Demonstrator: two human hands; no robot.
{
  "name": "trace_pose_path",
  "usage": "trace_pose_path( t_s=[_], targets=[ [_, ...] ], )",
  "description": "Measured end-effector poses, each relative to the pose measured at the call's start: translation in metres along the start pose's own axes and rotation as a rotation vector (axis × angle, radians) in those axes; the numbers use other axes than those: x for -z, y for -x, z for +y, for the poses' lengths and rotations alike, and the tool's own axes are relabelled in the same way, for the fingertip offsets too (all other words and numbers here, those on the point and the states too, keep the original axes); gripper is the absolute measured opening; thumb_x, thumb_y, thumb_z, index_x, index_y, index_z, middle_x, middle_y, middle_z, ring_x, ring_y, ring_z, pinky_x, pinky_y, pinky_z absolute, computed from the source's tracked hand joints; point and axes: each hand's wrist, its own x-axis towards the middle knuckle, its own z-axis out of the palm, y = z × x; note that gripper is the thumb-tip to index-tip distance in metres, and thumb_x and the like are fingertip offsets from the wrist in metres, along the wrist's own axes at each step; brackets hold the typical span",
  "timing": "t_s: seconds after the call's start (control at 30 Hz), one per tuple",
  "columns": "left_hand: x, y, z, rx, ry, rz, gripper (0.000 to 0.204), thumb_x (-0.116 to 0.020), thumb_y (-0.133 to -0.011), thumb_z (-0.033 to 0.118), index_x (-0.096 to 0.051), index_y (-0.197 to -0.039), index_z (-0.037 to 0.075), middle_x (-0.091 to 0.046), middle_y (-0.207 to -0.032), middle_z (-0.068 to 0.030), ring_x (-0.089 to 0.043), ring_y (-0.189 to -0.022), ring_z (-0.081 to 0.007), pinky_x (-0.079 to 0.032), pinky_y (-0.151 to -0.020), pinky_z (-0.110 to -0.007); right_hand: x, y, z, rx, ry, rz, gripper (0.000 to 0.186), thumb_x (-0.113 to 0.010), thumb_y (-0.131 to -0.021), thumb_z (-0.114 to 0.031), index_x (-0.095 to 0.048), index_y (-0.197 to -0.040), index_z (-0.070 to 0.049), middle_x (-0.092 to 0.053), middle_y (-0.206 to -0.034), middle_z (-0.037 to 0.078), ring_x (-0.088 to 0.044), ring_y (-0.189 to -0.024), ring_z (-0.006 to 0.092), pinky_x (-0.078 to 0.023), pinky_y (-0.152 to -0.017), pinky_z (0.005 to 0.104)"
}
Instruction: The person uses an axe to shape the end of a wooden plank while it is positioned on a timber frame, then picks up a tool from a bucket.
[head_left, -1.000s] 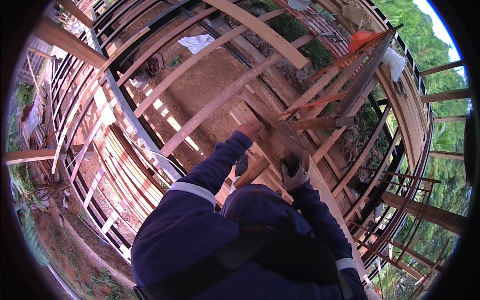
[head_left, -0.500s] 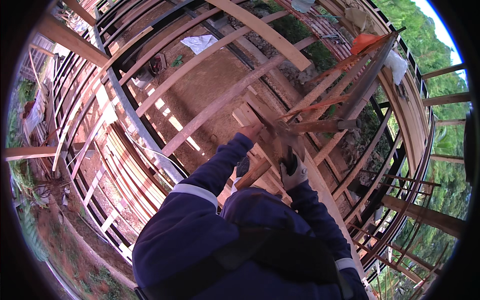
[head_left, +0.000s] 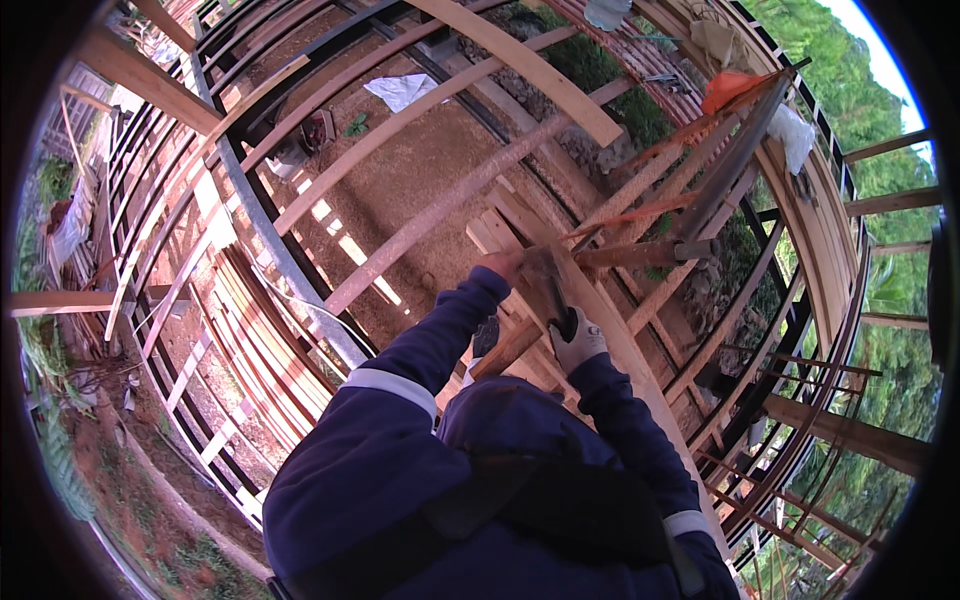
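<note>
My right hand (head_left: 584, 344), in a light glove, is closed round the black handle of a dark, broad-bladed tool (head_left: 545, 277). The exact kind of the tool cannot be made out. Its blade slants up and left over the wood, its far end close to my left hand. My left hand (head_left: 504, 264), without a glove, is closed at the end of a piece of wood (head_left: 487, 232); its fingertips are partly hidden. Beneath the tool a long plank (head_left: 640, 372) runs toward my right side. A short wooden block (head_left: 507, 347) lies between my forearms.
Wooden joists (head_left: 440, 220) cross above the dirt ground (head_left: 400, 165). Stacked boards (head_left: 265, 325) lie at left, and a wooden post (head_left: 150, 80) stands at far left. On the right are a round bar (head_left: 650, 253), an orange cloth (head_left: 725, 90) and white plastic (head_left: 792, 135).
The tool, blurred and farther right before, now shows more clearly, its blade tilted up and left. My right hand has shifted slightly; my left hand stays in place.
</note>
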Motion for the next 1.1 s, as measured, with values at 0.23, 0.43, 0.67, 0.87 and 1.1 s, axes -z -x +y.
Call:
trace_pose_path(
  t_s=[0.23,0.43,0.67,0.87,1.1],
  targets=[
    [0.018,-0.002,0.020,0.030,-0.015,-0.043,0.017,-0.049,-0.082,0.019,-0.057,-0.096,0.013,-0.063,-0.087,-0.0129,-0.062,-0.073,-0.0342,-0.049,-0.062,-0.044,-0.004,0.011,0.000,0.403,-0.153,0.486,0.043,-0.066,-0.076,-0.018,-0.051,-0.111,0.003,-0.060,-0.096,0.021,-0.060,-0.088,0.0379,-0.048,-0.078,0.0399],
    [0.002,-0.004,0.012,0.048,-0.082,-0.107,0.017,-0.049,-0.083,0.018,-0.056,-0.098,0.014,-0.063,-0.088,-0.0099,-0.062,-0.072,-0.0331,-0.050,-0.062,-0.044,-0.008,-0.010,0.014,-0.078,0.068,0.054,0.036,-0.063,-0.079,-0.026,-0.054,-0.104,-0.001,-0.063,-0.083,0.021,-0.060,-0.086,0.0382,-0.048,-0.073,0.0411],
    [0.008,-0.005,0.016,0.019,-0.009,-0.016,0.016,-0.048,-0.083,0.018,-0.056,-0.096,0.014,-0.063,-0.085,-0.0101,-0.062,-0.073,-0.0322,-0.050,-0.062,-0.043,-0.001,0.017,0.003,0.320,-0.118,0.453,0.039,-0.064,-0.077,-0.022,-0.054,-0.109,-0.003,-0.064,-0.087,0.020,-0.061,-0.085,0.0371,-0.049,-0.074,0.0419],
    [-0.010,-0.004,0.002,0.065,-0.081,-0.035,0.017,-0.049,-0.084,0.021,-0.058,-0.097,0.015,-0.063,-0.085,-0.0096,-0.062,-0.073,-0.0317,-0.050,-0.062,-0.042,-0.009,-0.014,0.023,-0.039,0.047,0.021,0.027,-0.064,-0.078,-0.021,-0.055,-0.095,-0.003,-0.063,-0.083,0.020,-0.061,-0.083,0.0377,-0.049,-0.071,0.0400],
    [0.007,-0.001,0.016,-0.004,0.005,0.042,0.017,-0.048,-0.085,0.022,-0.058,-0.097,0.015,-0.063,-0.084,-0.0095,-0.062,-0.072,-0.0319,-0.050,-0.061,-0.041,-0.006,0.008,0.014,0.258,-0.248,0.459,0.024,-0.065,-0.077,-0.017,-0.056,-0.093,-0.002,-0.063,-0.082,0.018,-0.061,-0.082,0.0376,-0.049,-0.070,0.0379]
  ],
)
